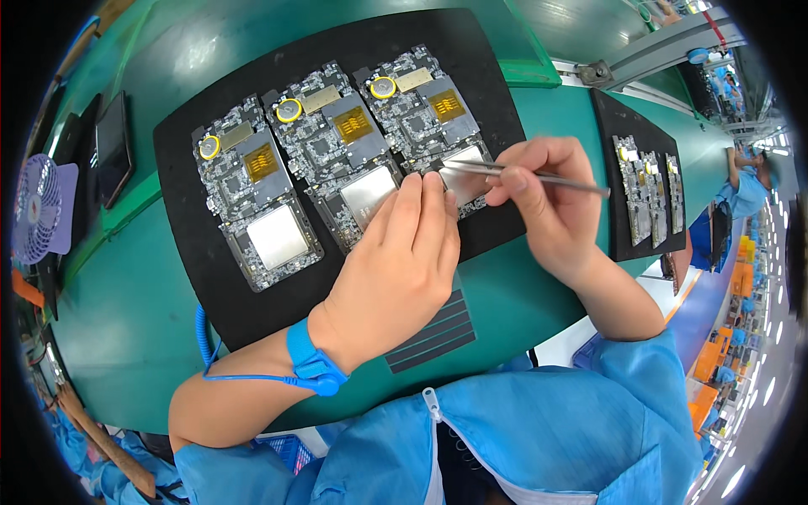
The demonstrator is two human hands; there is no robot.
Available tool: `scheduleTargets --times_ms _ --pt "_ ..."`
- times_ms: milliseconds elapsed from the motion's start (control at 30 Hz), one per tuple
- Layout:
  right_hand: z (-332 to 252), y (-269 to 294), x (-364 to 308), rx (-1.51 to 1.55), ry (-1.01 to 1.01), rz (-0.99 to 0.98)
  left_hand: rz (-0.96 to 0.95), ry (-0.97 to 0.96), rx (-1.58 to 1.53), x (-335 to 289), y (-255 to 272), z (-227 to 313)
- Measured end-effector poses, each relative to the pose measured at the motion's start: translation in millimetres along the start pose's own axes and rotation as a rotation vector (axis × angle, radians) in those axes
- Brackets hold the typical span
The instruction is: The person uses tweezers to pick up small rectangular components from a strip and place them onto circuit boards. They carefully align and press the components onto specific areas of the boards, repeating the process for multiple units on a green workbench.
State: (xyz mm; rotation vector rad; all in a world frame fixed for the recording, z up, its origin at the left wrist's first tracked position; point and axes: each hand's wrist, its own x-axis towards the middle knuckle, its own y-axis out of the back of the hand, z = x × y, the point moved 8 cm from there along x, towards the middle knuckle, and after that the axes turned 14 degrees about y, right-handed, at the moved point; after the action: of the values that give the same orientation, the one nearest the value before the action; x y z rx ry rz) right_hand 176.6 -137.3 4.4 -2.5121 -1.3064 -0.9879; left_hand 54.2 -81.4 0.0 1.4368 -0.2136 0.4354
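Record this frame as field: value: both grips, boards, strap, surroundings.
left grip: fingers extended over middle board and right board; contact unclear
right grip: pinching metal tweezers, tips near right board's silver plate
boards: three, side by side on black mat
strap: blue wrist strap, left wrist
far right: second black mat, more boards
far left: purple fan

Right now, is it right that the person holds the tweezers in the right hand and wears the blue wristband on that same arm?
Not quite: the blue wristband is on the left arm, as the head view shows. The right hand does hold the tweezers.
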Motion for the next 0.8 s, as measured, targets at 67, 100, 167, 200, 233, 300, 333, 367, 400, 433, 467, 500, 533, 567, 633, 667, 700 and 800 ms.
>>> scheduleTargets --times_ms 67,100,167,200,233,300,333,367,400,433,467,500,533,567,633,667,700,800 --pt "-16.3 -9.7 0.3 -0.231 0.257 -0.144 0.006 -0.005 0.025 -2.6 -0.3 1.4" --pt "-23.4 -16.1 -1.5 -0.346 0.386 -0.217 0.009 -0.005 0.019 -2.5 0.1 1.3" --pt "-22.2 -18.4 -3.5 -0.355 0.419 -0.216 0.032 -0.017 0.021 -3.4 0.0 0.9" --pt "-21.6 -19.6 -4.5 -0.359 0.436 -0.216 0.052 -0.028 0.029 -4.1 -2.0 1.1" --pt "-21.1 -20.5 -5.1 -0.362 0.454 -0.216 0.071 -0.038 0.036 -4.5 -2.7 1.6" --pt "-18.9 -20.7 -5.4 -0.367 0.464 -0.212 0.074 -0.043 0.032 -3.8 -2.2 1.6" --pt "-18.4 -21.0 -5.1 -0.366 0.470 -0.210 0.074 -0.042 0.032 -3.8 -1.1 1.6" --pt "-19.7 -23.6 -4.2 -0.400 0.476 -0.246 0.053 -0.035 0.021 -3.6 -0.5 1.3" --pt "-22.9 -25.8 -2.6 -0.433 0.482 -0.282 0.032 -0.028 0.010 -3.6 0.4 1.2" --pt "-25.8 -27.7 -1.7 -0.469 0.487 -0.315 0.011 -0.024 -0.002 -3.6 0.0 1.2" --pt "-28.2 -29.5 -1.3 -0.472 0.495 -0.337 0.011 -0.019 0.000 -4.1 -0.1 0.8" --pt "-30.4 -31.5 -1.1 -0.475 0.502 -0.360 0.011 -0.015 0.002 -4.7 -0.2 0.4" --pt "-32.5 -32.3 -1.3 -0.482 0.509 -0.380 0.011 -0.014 0.004 -4.7 -0.2 0.5" --pt "-33.3 -27.7 0.2 -0.416 0.476 -0.349 0.005 -0.014 -0.016 -5.0 1.5 0.4" --pt "-34.3 -17.9 2.0 -0.286 0.407 -0.287 -0.009 -0.016 -0.057 -6.0 11.8 0.4" --pt "-32.5 -9.0 -2.2 -0.202 0.294 -0.131 -0.043 -0.023 -0.068 -11.0 19.5 4.8" --pt "-30.2 -5.8 -1.8 -0.087 0.172 -0.085 -0.078 -0.030 -0.080 -19.7 31.6 11.4" --pt "-26.7 -6.1 -21.7 0.181 -0.209 0.002 -0.209 -0.055 -0.125 -54.8 36.4 21.1"
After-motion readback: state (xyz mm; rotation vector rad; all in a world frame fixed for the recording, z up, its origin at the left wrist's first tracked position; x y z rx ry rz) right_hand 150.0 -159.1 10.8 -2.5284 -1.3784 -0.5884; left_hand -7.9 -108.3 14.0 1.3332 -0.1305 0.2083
